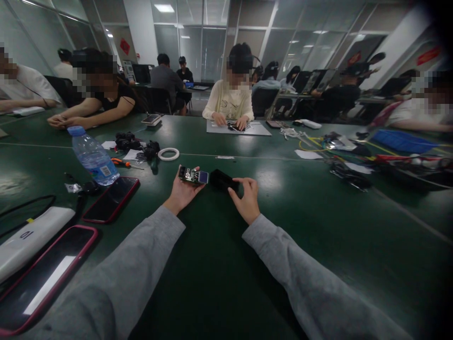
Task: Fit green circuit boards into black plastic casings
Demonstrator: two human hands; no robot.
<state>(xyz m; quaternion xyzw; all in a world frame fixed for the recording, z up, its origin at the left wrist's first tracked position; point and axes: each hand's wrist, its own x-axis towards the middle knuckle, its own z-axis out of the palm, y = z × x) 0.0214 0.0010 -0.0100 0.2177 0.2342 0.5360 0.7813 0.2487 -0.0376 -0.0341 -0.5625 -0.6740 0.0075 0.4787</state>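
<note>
"How are the hands posed?"
"Left hand [182,190], palm up, cradles a circuit board [194,176], fingers around its edges; right hand [247,197], right of the board, pinches a black case [222,181] between thumb and fingers"
"The setting?"
"A green table [300,226]; left of the board, a bottle [95,156] and phone [111,200]; beyond it, a seated co-worker [230,101] and glass panels [214,52]"

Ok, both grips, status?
Left grip: holding small, bluish-ended rectangular circuit board. Right grip: holding black oblong piece. Blue-capped clear plastic bottle left of both.

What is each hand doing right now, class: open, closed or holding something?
Left hand: holding a small circuit board.
Right hand: holding a black box-like piece between thumb and fingers.
</note>
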